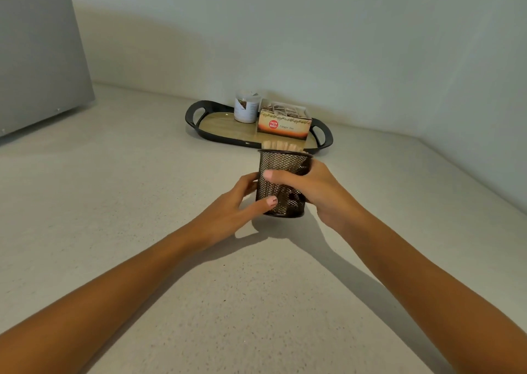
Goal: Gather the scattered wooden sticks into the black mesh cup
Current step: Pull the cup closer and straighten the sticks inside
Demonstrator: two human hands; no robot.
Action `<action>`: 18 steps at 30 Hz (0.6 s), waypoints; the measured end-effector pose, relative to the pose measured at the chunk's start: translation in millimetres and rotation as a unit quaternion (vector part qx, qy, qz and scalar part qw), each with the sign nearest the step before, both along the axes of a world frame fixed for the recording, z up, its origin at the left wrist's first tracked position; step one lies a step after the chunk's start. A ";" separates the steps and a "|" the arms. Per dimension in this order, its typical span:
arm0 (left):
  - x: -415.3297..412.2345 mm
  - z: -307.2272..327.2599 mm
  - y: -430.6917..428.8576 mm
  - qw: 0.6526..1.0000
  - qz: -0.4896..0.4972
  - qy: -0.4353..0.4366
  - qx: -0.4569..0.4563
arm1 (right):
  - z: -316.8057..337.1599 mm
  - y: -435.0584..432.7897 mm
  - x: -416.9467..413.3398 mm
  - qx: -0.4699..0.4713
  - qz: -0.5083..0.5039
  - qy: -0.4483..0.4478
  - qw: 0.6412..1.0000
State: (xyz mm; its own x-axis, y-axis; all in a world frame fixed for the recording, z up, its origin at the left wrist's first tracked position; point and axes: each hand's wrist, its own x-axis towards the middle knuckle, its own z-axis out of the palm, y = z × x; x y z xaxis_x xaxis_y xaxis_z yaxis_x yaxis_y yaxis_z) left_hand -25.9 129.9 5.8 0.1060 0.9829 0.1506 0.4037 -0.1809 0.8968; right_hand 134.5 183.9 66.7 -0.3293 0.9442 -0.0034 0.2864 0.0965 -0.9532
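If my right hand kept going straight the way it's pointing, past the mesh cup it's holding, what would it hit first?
The right hand points forward and left, gripping the black mesh cup. Pushing on, it would probably meet the left hand's fingers on the cup's far side. Beyond that the counter looks free, though depth is unclear.

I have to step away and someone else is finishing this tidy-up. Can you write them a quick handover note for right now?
Left hand: wrapped on the left side of the black mesh cup, thumb on its front.
Right hand: gripping the cup's right side, thumb across the mesh.
Cup: upright on the counter, in front of the tray.
Wooden sticks: standing in the cup, tips above the rim.
Done: no loose sticks visible on the counter.
Left: release the cup; check outside the view for strays.
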 end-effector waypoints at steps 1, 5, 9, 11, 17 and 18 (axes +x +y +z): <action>-1.4 -0.1 1.5 0.999 0.008 0.037 0.007 | -2.8 3.4 1.4 0.005 -0.012 -0.011 1.000; -14.0 -6.6 6.8 0.993 0.032 0.117 0.010 | -6.3 13.3 2.6 0.012 -0.011 -0.023 1.000; -26.7 -10.5 20.0 0.969 0.096 0.227 0.006 | -3.1 29.1 2.4 0.039 -0.033 -0.030 0.998; -35.4 -13.7 28.8 0.945 0.118 0.305 0.018 | -4.1 33.8 -1.4 0.068 -0.038 -0.042 0.996; -44.0 -30.0 43.0 0.889 0.151 0.433 0.019 | -8.6 53.6 -18.0 0.227 -0.101 -0.075 0.966; -43.7 -31.6 43.6 0.884 0.160 0.438 0.016 | -8.6 58.5 -20.7 0.238 -0.112 -0.072 0.962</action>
State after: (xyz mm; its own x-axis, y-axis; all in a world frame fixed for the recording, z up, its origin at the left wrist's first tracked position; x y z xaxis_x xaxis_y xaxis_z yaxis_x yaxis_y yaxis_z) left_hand -69.6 173.5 -25.8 -0.0875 0.9803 0.1773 0.9763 0.0490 0.2109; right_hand 113.7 242.4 58.1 -0.1453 0.8976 0.4162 0.4761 0.4322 -0.7659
